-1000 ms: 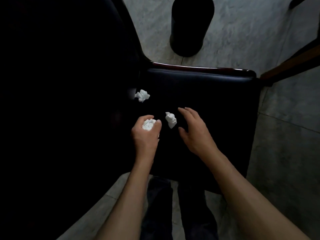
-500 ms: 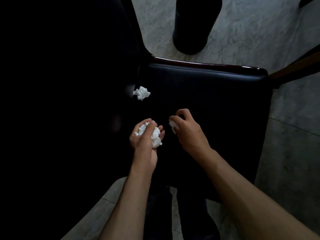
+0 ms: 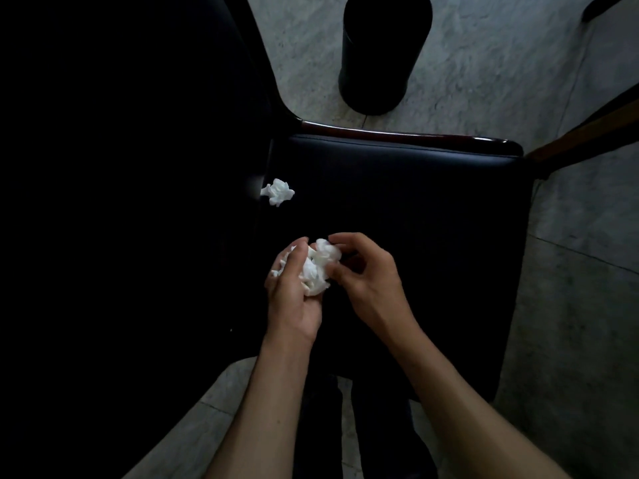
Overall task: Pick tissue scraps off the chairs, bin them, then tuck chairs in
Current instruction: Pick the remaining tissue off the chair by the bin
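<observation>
Tissue scraps [image 3: 316, 267] sit bunched in the cupped left hand [image 3: 294, 292], while the right hand [image 3: 366, 278] pinches their upper edge, both above the chair seat [image 3: 432, 219]. Another scrap [image 3: 278, 192] lies at the seat's left edge. Beyond the seat stands a black bin [image 3: 383, 50].

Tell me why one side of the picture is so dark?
Head view: the left half is deep shadow, nothing readable there; the black padded chair seat is dim; the white crumpled tissue scrap and pale stone floor show clearly; wide-angle lens bends the edges.
</observation>
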Motion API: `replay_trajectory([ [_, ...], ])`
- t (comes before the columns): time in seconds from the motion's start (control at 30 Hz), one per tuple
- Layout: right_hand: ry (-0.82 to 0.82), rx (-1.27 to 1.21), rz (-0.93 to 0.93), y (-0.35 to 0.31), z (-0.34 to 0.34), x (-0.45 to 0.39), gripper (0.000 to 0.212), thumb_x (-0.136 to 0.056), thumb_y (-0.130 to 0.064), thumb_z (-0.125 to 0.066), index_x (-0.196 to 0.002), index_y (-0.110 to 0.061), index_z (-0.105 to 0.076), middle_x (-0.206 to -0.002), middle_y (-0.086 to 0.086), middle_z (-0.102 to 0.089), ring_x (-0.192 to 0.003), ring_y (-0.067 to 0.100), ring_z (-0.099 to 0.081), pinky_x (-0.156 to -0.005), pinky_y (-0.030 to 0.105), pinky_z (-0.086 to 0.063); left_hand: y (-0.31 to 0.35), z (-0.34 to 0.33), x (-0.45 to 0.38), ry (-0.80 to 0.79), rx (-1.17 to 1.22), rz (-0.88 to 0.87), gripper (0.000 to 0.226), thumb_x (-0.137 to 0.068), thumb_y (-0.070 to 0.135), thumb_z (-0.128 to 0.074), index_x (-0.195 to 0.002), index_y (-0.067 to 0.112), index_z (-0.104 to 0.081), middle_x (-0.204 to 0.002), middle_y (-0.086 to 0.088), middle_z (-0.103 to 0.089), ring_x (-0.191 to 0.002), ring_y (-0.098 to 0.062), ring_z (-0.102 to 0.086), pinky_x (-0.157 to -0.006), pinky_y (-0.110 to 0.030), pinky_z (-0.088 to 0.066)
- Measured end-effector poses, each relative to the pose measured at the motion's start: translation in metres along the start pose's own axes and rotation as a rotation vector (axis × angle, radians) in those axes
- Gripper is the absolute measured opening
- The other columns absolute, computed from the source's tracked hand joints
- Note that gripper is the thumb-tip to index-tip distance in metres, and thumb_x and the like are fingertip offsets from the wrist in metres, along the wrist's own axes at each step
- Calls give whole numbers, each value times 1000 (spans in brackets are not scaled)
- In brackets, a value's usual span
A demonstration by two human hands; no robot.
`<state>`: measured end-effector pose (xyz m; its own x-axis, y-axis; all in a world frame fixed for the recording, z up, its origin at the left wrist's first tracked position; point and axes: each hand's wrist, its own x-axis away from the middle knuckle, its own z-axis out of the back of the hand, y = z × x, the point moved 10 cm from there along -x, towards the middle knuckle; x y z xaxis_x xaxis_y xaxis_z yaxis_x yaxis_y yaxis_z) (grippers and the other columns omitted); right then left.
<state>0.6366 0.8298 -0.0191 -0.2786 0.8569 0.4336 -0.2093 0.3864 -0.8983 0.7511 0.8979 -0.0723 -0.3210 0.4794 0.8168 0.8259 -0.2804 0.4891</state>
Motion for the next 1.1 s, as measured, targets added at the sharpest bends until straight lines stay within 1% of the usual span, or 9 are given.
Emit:
replay_trajectory([
  [0.1,48,13,2,-1,-2,5,22,-81,0,-71,-96,-13,-64,-91,-5,-68,-82,10,-67,-72,26,-56,1,-5,3,-28,-10,-19,7,-92,14,-63,-97,9,-64,-92,-10,-73,-85,-23,-71,-72,-36,-59],
  [0.17,79,29,9,-2,-1,7,16,-81,-1,-72,-90,-12,-65,-87,-4,-69,-81,9,-68,-69,23,-56,1,-9,6,-65,-35,-27,4,-89,14,-65,-92,12,-66,-94,-8,-74,-88,-20,-72,-73,-33,-59],
  [0.37,95,105,90,-9,0,11,8,-87,0,-66,-90,-6,-71,-98,2,-61,-89,9,-64,-73,22,-54,8,-22,16,-87,-111,-92,21,-72,22,-73,-90,14,-65,-96,-8,-71,-83,-18,-67,-73,-33,-54],
  [0.5,103,77,93,-11,3,15,14,-89,1,-63,-91,-8,-74,-92,2,-67,-86,12,-67,-74,29,-56,9,-26,20,-79,-142,-114,24,-75,13,-75,-97,10,-66,-91,-9,-70,-84,-22,-69,-74,-34,-57],
  [0.6,80,25,70,-10,4,18,20,-92,-2,-58,-100,-14,-72,-92,-3,-73,-89,12,-70,-77,34,-58,11,-28,20,-75,-190,-149,23,-81,2,-74,-102,10,-69,-86,-7,-70,-83,-23,-69,-71,-32,-57],
  [0.7,57,-99,6,-3,3,22,34,-87,6,-51,-108,-18,-63,-103,-4,-74,-102,9,-69,-85,30,-56,21,-24,16,-31,-216,-233,23,-82,-1,-71,-102,11,-71,-79,-1,-67,-74,-15,-64,-65,-29,-54],
  [0.83,-13,-253,-38,0,0,23,29,-87,8,-50,-107,-12,-59,-105,1,-74,-105,12,-69,-85,23,-54,33,-19,14,47,-292,-328,24,-81,-4,-67,-96,14,-74,-72,-1,-68,-66,-14,-65,-60,-25,-52],
  [0.97,77,-70,-92,9,23,17,24,-92,-11,-57,-111,-26,-60,-103,-4,-72,-96,7,-69,-81,31,-58,48,-13,12,140,-452,-400,25,-77,-3,-68,-84,21,-74,-67,4,-66,-58,-9,-59,-51,-24,-47],
  [1.1,157,152,-84,10,42,-2,32,-93,-25,-60,-123,-34,-55,-116,-16,-62,-104,-4,-60,-84,24,-56,54,-17,9,98,-637,-424,11,-78,17,-80,-79,23,-71,-60,6,-63,-45,-7,-50,-43,-22,-43],
])
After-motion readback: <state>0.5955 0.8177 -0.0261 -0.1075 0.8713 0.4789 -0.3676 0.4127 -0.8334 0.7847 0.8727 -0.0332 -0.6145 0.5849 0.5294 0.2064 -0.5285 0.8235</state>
